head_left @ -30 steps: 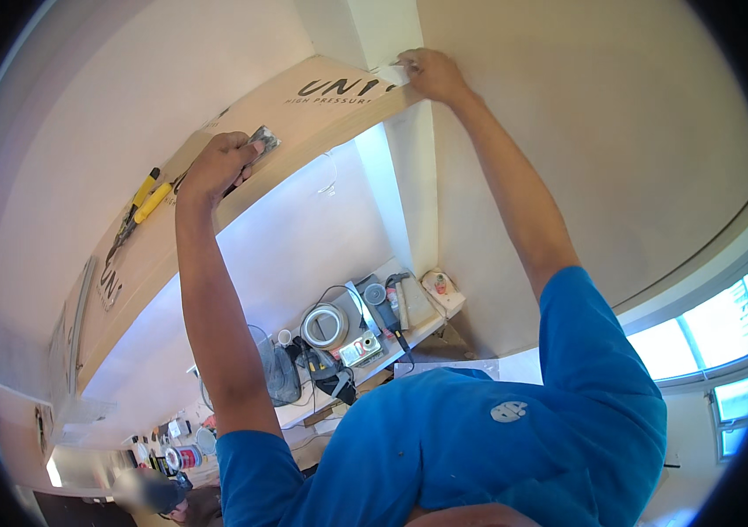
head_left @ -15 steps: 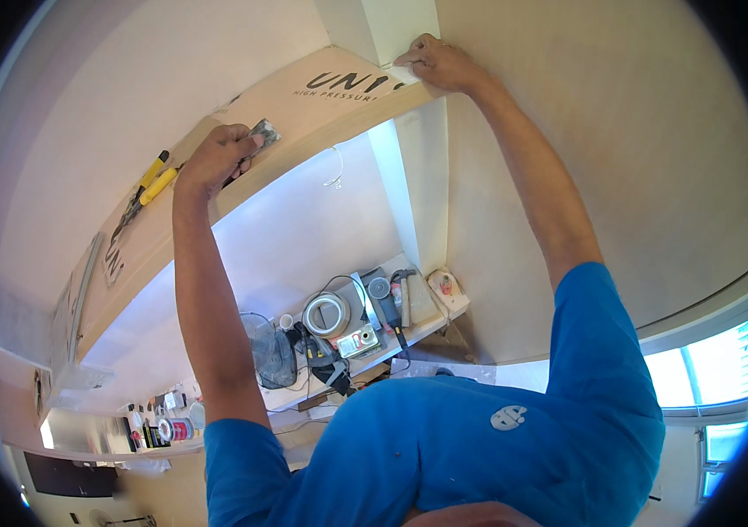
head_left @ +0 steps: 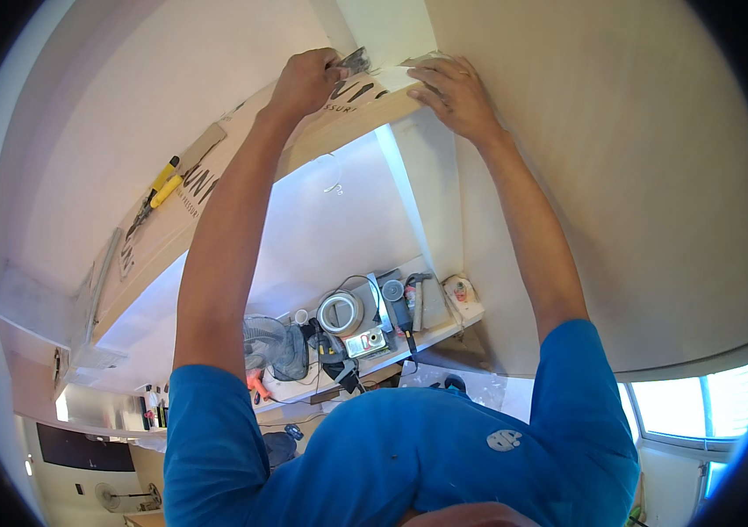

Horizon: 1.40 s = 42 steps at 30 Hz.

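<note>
Over the board point(head_left: 356, 121), the left hand point(head_left: 305, 81) angles rightward.

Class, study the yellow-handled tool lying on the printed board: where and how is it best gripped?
Probably around its yellow handles, coming from the right, the side nearer the left forearm. The tool lies on the board, handles toward the picture's upper right, dark metal end toward the lower left, so a hand should meet the handles first.

Large black letters point(head_left: 199, 183) repeat along the shelf board point(head_left: 352, 126), with smaller dark print point(head_left: 188, 204) beneath them. On the blue shirt point(head_left: 444, 465) there is a white rounded emblem point(head_left: 504, 440).
</note>
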Each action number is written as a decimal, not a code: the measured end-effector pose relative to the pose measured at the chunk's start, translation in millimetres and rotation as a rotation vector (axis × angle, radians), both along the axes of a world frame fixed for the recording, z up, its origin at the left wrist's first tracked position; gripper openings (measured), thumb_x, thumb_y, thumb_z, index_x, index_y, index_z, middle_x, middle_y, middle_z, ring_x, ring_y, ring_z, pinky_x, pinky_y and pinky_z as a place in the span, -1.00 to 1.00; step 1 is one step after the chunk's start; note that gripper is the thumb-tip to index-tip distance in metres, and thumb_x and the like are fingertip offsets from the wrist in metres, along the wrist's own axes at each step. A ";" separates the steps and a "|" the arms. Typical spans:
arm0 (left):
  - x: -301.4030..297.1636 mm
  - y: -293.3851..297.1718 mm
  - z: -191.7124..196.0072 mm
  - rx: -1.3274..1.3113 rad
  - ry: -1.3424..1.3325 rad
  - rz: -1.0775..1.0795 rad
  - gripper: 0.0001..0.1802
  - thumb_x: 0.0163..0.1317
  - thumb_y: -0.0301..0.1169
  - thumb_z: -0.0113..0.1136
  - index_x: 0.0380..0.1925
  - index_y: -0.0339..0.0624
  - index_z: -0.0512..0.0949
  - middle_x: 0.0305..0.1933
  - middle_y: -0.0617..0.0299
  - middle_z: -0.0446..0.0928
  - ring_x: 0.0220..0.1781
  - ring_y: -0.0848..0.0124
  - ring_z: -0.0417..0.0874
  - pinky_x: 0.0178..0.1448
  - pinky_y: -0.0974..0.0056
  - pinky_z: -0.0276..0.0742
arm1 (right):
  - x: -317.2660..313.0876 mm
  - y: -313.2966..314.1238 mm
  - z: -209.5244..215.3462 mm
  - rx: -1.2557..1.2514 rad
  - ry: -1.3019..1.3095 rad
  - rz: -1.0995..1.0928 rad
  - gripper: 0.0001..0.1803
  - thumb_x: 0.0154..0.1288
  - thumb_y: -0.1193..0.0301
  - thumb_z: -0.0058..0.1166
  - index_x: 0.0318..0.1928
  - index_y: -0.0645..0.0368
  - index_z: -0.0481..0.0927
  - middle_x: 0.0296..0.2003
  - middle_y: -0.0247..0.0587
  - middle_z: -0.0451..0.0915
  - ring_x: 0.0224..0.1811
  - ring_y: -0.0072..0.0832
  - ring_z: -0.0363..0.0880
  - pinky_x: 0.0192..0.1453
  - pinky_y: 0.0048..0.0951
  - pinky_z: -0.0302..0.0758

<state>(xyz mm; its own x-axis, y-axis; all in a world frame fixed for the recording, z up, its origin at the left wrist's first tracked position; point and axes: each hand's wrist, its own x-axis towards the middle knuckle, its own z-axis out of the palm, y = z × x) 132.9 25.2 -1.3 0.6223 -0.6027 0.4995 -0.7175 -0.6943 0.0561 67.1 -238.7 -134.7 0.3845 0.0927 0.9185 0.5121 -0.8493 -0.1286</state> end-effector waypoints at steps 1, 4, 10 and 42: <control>3.2 -11.5 -3.0 -0.039 0.011 0.010 -0.72 0.44 -0.23 0.33 -0.15 -0.28 0.68 -0.22 -0.12 0.72 -0.21 -0.07 0.67 -0.04 -0.03 0.57 | -0.6 1.2 -0.5 0.010 0.002 -0.005 -0.59 0.48 0.06 0.26 0.17 0.01 0.76 0.18 -0.23 0.71 0.37 -0.21 0.54 0.66 0.02 0.16; 9.1 -34.4 -9.7 0.003 -0.086 0.131 -0.75 0.45 -0.24 0.28 -0.14 -0.21 0.71 -0.13 -0.07 0.75 -0.08 -0.05 0.76 0.04 -0.09 0.62 | -1.0 4.7 -1.8 0.021 0.010 -0.016 -0.59 0.47 0.07 0.28 0.17 -0.01 0.76 0.18 -0.25 0.70 0.36 -0.22 0.55 0.66 0.03 0.16; -7.7 -48.9 -22.0 0.058 -0.140 0.241 -0.74 0.48 -0.24 0.24 -0.17 -0.22 0.70 -0.09 -0.08 0.75 0.00 -0.04 0.78 0.10 -0.11 0.64 | 4.9 1.1 -5.8 0.010 -0.024 -0.011 -0.59 0.47 0.07 0.28 0.15 0.01 0.77 0.15 -0.26 0.71 0.34 -0.23 0.56 0.65 0.03 0.17; -34.8 -54.7 -13.6 0.334 -0.327 0.159 -0.81 0.38 -0.41 0.23 -0.09 -0.17 0.71 -0.05 0.05 0.71 -0.02 -0.02 0.77 0.12 -0.08 0.65 | 3.7 5.4 -5.2 0.007 -0.007 -0.033 -0.56 0.48 0.02 0.25 0.18 -0.01 0.75 0.11 -0.24 0.71 0.29 -0.25 0.59 0.70 0.06 0.10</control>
